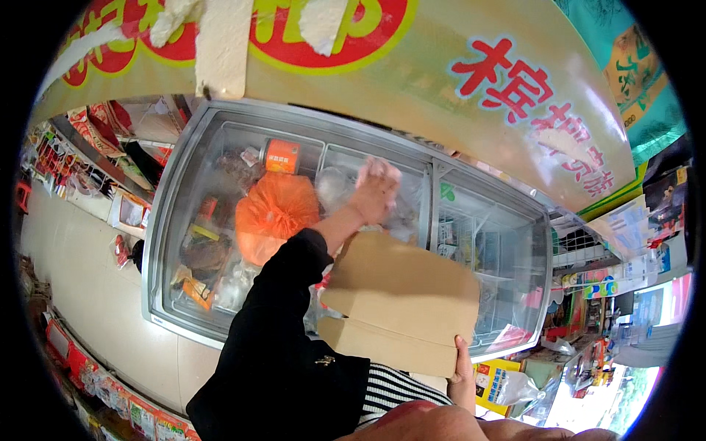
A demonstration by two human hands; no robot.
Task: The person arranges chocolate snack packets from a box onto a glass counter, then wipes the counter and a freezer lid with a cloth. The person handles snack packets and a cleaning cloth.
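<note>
My left hand (376, 197), at the end of a black sleeve, reaches over the glass top of a chest freezer (197, 165). Its fingers are closed around a crumpled pale pink-white cloth (388, 173), held against the glass; the hand is slightly blurred. My right hand (462, 376) grips the lower right edge of a brown cardboard piece (401, 283), whose fold line runs across its lower part. The cardboard lies over the middle of the freezer, under my left forearm, and hides part of what is below.
Inside the freezer are an orange plastic bag (276, 217), an orange packet (282, 156) and several bagged goods. A large printed banner (412, 81) stands along the far side. Packaged goods on shelves (103, 400) line the lower left, beside a tiled floor (92, 272). A wire basket (581, 250) is at the right.
</note>
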